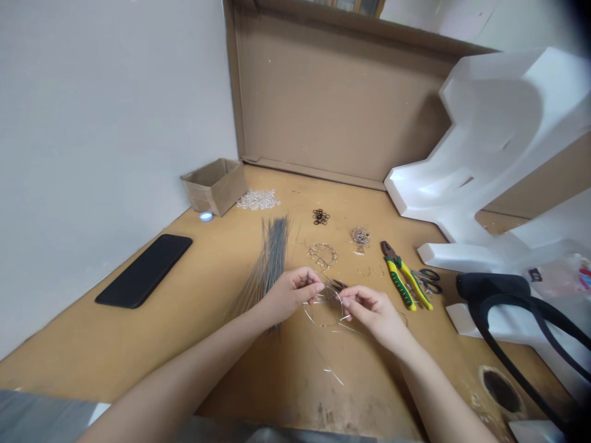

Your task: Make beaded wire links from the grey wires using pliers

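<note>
Between my two hands is a thin wire ring [310,320], bent into a loose circle. My left hand [295,289] pinches its upper left side between thumb and fingertips. On the other side, my right hand [369,307] has its fingertips closed on the ring's right edge, where a short wire end sticks out. A bundle of straight grey wires [276,252] lies just beyond and under my left wrist. Past my hands lies another bent wire ring [323,253]. Dark tool tips [339,284] show partly behind my right fingers.
Right of my hands lie yellow-green pliers [401,280] and scissors [429,280]. Farther back are black rings [320,216], a small wire coil [360,235], clear beads [259,199] and a cardboard box [217,187]. A black phone [145,271] lies left; white foam [480,141] stands right.
</note>
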{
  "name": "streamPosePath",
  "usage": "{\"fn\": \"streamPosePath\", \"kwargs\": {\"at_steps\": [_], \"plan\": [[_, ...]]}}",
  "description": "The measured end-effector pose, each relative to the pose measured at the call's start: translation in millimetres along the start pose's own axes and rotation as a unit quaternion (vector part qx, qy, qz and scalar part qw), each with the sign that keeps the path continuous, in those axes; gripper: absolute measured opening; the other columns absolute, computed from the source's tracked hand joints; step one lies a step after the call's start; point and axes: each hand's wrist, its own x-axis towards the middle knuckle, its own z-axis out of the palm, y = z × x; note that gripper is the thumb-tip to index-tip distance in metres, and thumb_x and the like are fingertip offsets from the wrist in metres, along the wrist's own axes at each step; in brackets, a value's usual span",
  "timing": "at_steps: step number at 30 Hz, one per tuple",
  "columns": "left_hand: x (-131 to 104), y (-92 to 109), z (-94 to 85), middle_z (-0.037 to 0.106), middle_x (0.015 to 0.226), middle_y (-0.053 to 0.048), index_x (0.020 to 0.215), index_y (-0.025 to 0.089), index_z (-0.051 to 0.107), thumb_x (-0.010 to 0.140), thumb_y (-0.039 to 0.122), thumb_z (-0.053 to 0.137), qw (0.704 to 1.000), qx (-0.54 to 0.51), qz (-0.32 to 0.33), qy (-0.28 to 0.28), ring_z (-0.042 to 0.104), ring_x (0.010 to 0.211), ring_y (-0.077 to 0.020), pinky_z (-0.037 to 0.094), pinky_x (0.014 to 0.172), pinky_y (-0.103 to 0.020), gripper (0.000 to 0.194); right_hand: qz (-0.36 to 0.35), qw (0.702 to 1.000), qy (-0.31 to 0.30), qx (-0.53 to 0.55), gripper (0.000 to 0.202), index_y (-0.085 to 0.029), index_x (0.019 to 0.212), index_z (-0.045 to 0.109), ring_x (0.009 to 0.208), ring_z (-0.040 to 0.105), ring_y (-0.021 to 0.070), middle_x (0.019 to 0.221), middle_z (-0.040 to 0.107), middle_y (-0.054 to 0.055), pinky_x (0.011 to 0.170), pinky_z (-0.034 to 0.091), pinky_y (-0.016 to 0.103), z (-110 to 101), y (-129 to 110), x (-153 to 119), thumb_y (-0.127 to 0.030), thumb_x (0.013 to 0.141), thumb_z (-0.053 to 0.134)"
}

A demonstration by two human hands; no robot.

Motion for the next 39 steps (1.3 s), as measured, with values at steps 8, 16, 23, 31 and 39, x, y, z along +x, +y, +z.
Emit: {"fn": "streamPosePath", "kwargs": {"at_steps": [8, 16, 23, 31, 39], "plan": [[1, -4, 0.7, 0.056, 0.061, 0.003, 0.073, 0.015, 0.050, 0.074, 0.033, 0.055, 1.000, -0.016, 0.003, 0.025, 0.053, 0.058, -0.0089, 0.043, 0.061, -0.024, 0.018, 0.001, 0.999, 0.037, 0.005, 0.019, -0.017, 0.076, 0.060, 0.061, 0.053, 0.0102, 0.067, 0.060, 0.000, 0.062, 0.043, 0.023, -7, -3, 1, -0.036, 0.075, 0.060], [1, -4, 3.0, 0.057, 0.060, 0.002, 0.070, 0.015, 0.049, 0.073, 0.030, 0.055, 0.999, 0.012, 0.006, 0.045, 0.054, 0.058, -0.0090, 0.042, 0.058, -0.022, 0.016, 0.018, 0.997, 0.046, 0.057, 0.023, -0.015, 0.078, 0.061, 0.063, 0.057, 0.0116, 0.073, 0.067, 0.005, 0.061, 0.045, 0.024, -7, -1, 2, -0.038, 0.074, 0.060], [-3, -6, 5.9, 0.056, 0.060, 0.003, 0.071, 0.016, 0.049, 0.075, 0.029, 0.053, 0.998, 0.039, 0.021, 0.055, 0.054, 0.058, -0.0097, 0.042, 0.057, -0.021, 0.014, -0.034, 0.990, 0.115, -0.080, 0.024, -0.017, 0.079, 0.065, 0.063, 0.058, 0.0149, 0.073, 0.067, 0.006, 0.061, 0.047, 0.027, -2, 2, 2, -0.040, 0.076, 0.057], [-3, -5, 7.0, 0.057, 0.057, 0.002, 0.071, 0.016, 0.049, 0.075, 0.029, 0.053, 0.997, 0.052, 0.008, 0.063, 0.056, 0.056, -0.0106, 0.042, 0.055, -0.021, 0.014, -0.065, 0.977, 0.131, -0.153, 0.021, -0.019, 0.084, 0.067, 0.068, 0.062, 0.0186, 0.073, 0.069, 0.006, 0.065, 0.049, 0.031, 1, 1, -1, -0.036, 0.076, 0.057], [-3, -8, 8.0, 0.056, 0.056, 0.002, 0.070, 0.016, 0.049, 0.074, 0.029, 0.054, 0.998, 0.047, 0.002, 0.044, 0.055, 0.054, -0.0100, 0.041, 0.054, -0.021, 0.015, -0.063, 0.983, 0.140, -0.106, 0.021, -0.016, 0.082, 0.062, 0.054, 0.058, 0.0135, 0.061, 0.063, 0.003, 0.056, 0.049, 0.026, 5, 8, 4, -0.035, 0.073, 0.060]]}}
